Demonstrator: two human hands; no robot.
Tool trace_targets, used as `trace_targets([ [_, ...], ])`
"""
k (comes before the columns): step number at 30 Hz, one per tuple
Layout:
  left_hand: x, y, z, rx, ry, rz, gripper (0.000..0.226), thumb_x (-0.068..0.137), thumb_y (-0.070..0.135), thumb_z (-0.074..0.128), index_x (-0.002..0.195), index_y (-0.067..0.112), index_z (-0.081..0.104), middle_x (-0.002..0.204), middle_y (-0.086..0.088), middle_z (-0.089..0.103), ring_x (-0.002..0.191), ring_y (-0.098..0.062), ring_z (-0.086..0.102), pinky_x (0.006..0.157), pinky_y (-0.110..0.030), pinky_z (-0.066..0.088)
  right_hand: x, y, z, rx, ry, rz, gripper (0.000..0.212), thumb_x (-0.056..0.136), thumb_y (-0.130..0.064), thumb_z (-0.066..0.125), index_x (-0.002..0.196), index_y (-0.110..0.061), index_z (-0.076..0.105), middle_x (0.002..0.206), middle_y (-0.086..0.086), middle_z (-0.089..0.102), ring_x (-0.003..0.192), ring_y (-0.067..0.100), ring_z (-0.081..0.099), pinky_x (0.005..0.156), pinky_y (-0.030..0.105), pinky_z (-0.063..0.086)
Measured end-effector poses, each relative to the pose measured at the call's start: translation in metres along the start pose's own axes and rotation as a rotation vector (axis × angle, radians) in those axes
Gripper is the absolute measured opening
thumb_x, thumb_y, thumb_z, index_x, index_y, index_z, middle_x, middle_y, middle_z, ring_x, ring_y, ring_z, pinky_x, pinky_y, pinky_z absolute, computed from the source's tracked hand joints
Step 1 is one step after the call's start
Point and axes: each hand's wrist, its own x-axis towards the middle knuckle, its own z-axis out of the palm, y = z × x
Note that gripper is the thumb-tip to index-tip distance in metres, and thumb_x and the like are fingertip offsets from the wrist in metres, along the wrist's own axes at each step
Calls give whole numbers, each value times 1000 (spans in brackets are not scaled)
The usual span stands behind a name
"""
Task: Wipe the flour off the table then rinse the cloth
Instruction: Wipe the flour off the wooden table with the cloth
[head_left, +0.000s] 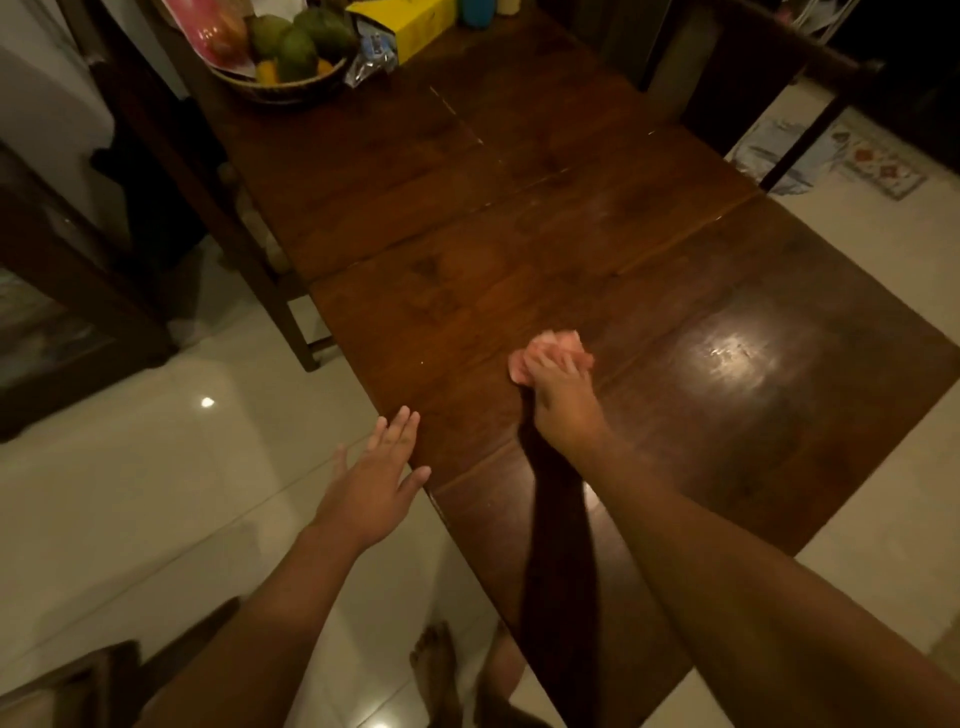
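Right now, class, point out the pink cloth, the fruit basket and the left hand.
pink cloth (557, 340): head view, bunched part beyond the fingers.
fruit basket (280, 91): head view, woven front rim.
left hand (371, 487): head view, back of hand.

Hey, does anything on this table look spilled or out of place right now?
Yes: thin white powder streaks lie along the far seams of the table, beyond the pink cloth the right hand grips. Nothing else looks spilled or damaged.

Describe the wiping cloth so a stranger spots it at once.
Start at the long dark wooden table, then move to its near end, left of the bright glare. There the right hand holds a crumpled cloth against the wood. It is pale pink and bunched under the fingers, far from the fruit basket and yellow box at the far end.
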Motion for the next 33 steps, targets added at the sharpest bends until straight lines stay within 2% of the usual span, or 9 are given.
trace_targets([
  [5,1,-26,-6,-190,117,-27,63,103,24,38,157,31,5,163,13,2,149,-7,-3,121,-54,10,38,-102,49,-13,-81,-297,67,89,0,47,151,-23,40,160,-1,36,152,28,18,122,54,11],
  [9,6,-33,-25,-467,270,16,53,104,22,44,154,25,28,159,5,27,149,-13,16,121,-38,19,-12,-107,63,63,-88,-637,63,86,7,52,143,-19,52,154,0,45,151,18,23,124,48,14],
  [16,39,4,-29,-275,54,84,47,106,31,35,152,26,31,163,3,15,152,-18,7,120,-54,9,-125,-29,40,119,-401,-786,61,82,4,60,139,-18,58,152,-1,48,151,20,26,121,57,20],
  [19,41,30,-10,3,-41,61,60,105,40,30,157,24,5,165,-3,-6,151,-26,-7,116,-64,7,-131,26,9,178,-288,-599,64,82,3,55,141,-22,56,154,-5,44,151,17,26,121,53,22],
  [22,41,49,6,153,-11,-7,65,103,48,22,156,23,-7,164,-8,-13,150,-33,-11,114,-68,8,-108,73,-19,78,-49,-169,64,90,-8,44,146,-39,41,158,-17,30,153,4,8,123,50,11],
  [25,41,61,11,223,-23,-48,66,101,55,16,154,29,-13,162,-13,-19,148,-38,-16,113,-70,6,-78,78,-25,73,143,150,66,94,-3,50,150,-36,39,161,-14,29,152,10,7,124,47,5],
  [27,41,71,12,227,-46,-95,66,100,58,14,153,34,-15,161,-15,-22,147,-41,-18,113,-71,3,-75,70,-26,73,170,14,68,85,5,53,143,-29,50,154,-8,43,151,14,18,124,42,8],
  [29,41,86,13,232,-51,-140,65,99,59,13,152,37,-16,160,-15,-23,146,-44,-18,112,-70,1,-92,81,-28,107,22,-323,65,80,7,55,136,-26,59,148,-6,50,148,16,29,124,40,11],
  [33,37,133,29,252,-79,-158,61,100,59,13,150,45,-18,160,-14,-25,145,-47,-18,115,-67,-1,-152,148,-44,107,-277,-673,64,86,-2,62,142,-31,53,154,-14,43,151,15,24,121,55,22],
])
